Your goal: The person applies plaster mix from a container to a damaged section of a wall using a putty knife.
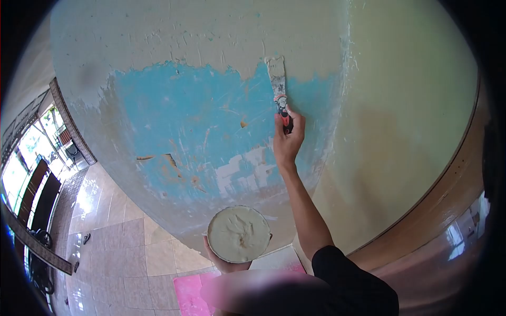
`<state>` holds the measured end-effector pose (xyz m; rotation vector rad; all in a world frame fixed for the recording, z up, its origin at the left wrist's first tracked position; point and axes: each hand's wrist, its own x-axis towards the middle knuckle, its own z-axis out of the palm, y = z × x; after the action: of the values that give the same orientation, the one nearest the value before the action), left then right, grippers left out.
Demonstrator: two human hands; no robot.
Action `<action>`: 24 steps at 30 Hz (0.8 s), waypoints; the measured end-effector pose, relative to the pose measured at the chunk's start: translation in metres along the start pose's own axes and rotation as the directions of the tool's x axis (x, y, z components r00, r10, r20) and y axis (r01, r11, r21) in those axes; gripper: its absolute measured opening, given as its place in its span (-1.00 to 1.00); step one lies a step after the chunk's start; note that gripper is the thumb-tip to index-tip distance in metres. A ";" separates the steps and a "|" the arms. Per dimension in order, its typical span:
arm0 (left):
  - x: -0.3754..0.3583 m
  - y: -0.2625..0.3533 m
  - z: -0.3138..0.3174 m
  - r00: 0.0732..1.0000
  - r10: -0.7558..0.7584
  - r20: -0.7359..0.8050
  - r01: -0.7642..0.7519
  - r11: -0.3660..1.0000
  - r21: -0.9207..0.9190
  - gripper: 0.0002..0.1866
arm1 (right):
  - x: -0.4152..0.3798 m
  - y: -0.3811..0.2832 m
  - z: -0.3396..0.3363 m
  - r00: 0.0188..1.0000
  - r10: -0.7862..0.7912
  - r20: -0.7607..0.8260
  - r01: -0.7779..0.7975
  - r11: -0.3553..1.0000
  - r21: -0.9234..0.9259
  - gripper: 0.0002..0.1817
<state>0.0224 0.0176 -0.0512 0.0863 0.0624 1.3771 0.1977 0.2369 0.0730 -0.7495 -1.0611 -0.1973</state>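
My right hand (289, 138) grips the red and black handle of a putty knife (277, 79). Its blade, smeared with pale putty, lies against the wall where the cream coat meets bare blue paint (195, 116). Lower down, my left hand (226, 263) supports a round tub of putty (239, 234) from beneath and the left side. Soft, stirred putty fills the tub, with a darker hollow near its middle. The tub hides most of the left fingers.
A pale greenish wall (400, 131) meets the blue one at a corner on the right. Below me is a pink surface (195, 292). Floor tiles (116, 253) stretch left toward a bright doorway (52, 137). Brown chips and white patches (245, 171) mark the blue paint.
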 end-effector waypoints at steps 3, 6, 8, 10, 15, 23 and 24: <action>-0.001 -0.001 0.000 1.000 0.001 -0.029 -0.001 1.000 0.030 -0.16 | -0.013 0.004 -0.004 0.999 0.035 -0.012 -0.035 0.999 0.015 -0.68; -0.001 -0.003 -0.001 0.999 -0.004 -0.035 0.005 0.999 0.035 -0.16 | -0.032 0.012 -0.012 0.997 0.075 0.017 -0.076 0.996 0.041 -0.70; -0.001 -0.003 -0.005 1.000 -0.023 -0.004 0.023 0.999 0.027 -0.16 | -0.040 0.022 -0.018 0.998 0.066 0.009 -0.067 0.993 0.094 -0.70; -0.001 -0.003 -0.004 1.000 -0.017 0.004 0.017 0.999 0.027 -0.17 | -0.034 0.020 -0.020 0.997 0.072 -0.001 -0.071 0.984 0.161 -0.68; -0.005 -0.004 -0.002 0.998 -0.016 -0.054 0.011 0.996 -0.085 -0.17 | 0.010 0.002 -0.011 0.997 -0.078 -0.004 0.079 0.995 0.058 -0.70; -0.008 -0.005 -0.003 0.999 -0.020 -0.035 0.018 0.998 -0.054 -0.17 | -0.034 0.017 -0.023 0.997 -0.012 0.074 0.014 1.000 -0.026 -0.67; -0.008 -0.004 -0.004 0.999 -0.018 -0.031 0.017 0.998 -0.054 -0.17 | -0.037 0.016 -0.027 0.997 -0.034 0.067 0.035 0.999 -0.024 -0.68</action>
<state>0.0248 0.0088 -0.0553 0.0193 0.0527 1.3619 0.2063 0.2237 0.0273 -0.7652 -1.1367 -0.2170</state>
